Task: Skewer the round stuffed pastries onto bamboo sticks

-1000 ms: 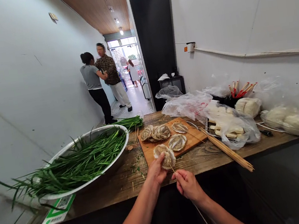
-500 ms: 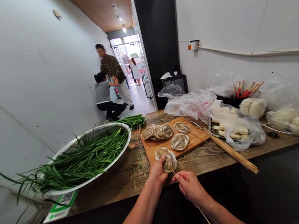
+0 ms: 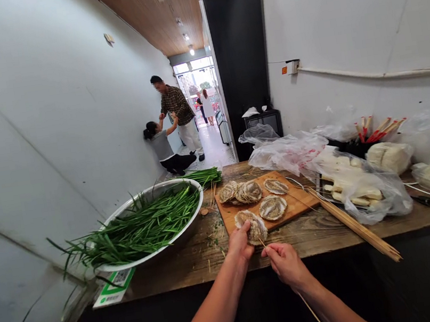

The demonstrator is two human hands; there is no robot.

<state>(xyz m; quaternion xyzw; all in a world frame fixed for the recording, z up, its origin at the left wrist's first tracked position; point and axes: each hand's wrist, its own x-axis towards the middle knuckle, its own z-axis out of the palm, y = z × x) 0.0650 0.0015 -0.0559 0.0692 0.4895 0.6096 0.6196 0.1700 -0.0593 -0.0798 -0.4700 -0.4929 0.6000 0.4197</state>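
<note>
Hands meet at the front edge of the wooden worktop (image 3: pixel 323 236). Left hand (image 3: pixel 240 243) grasps a round, flat, brown-striped food piece (image 3: pixel 254 226) by its near-left rim, holding it at the front edge of the cutting board (image 3: pixel 297 200). Right hand (image 3: pixel 285 263) is clenched on a thin bamboo skewer (image 3: pixel 307 306); the tip of the skewer touches the lower edge of the held piece, and the tail runs back past the wrist, below the worktop edge.

About 5 similar pieces (image 3: pixel 261 197) lie on the cutting board: a cluster at its far-left corner and 2 single pieces nearer its middle. A bundle of bare skewers (image 3: pixel 356 227) lies diagonally just right of the board, overhanging the front edge of the worktop. A metal basin (image 3: pixel 187 231) of green chives (image 3: pixel 144 228) occupies the left end of the worktop. Clear plastic bags (image 3: pixel 363 182) of pale food sit along the right rear edge.

2 people (image 3: pixel 172 129) are in the corridor beyond the far end, 1 standing, 1 crouched at the wall.
</note>
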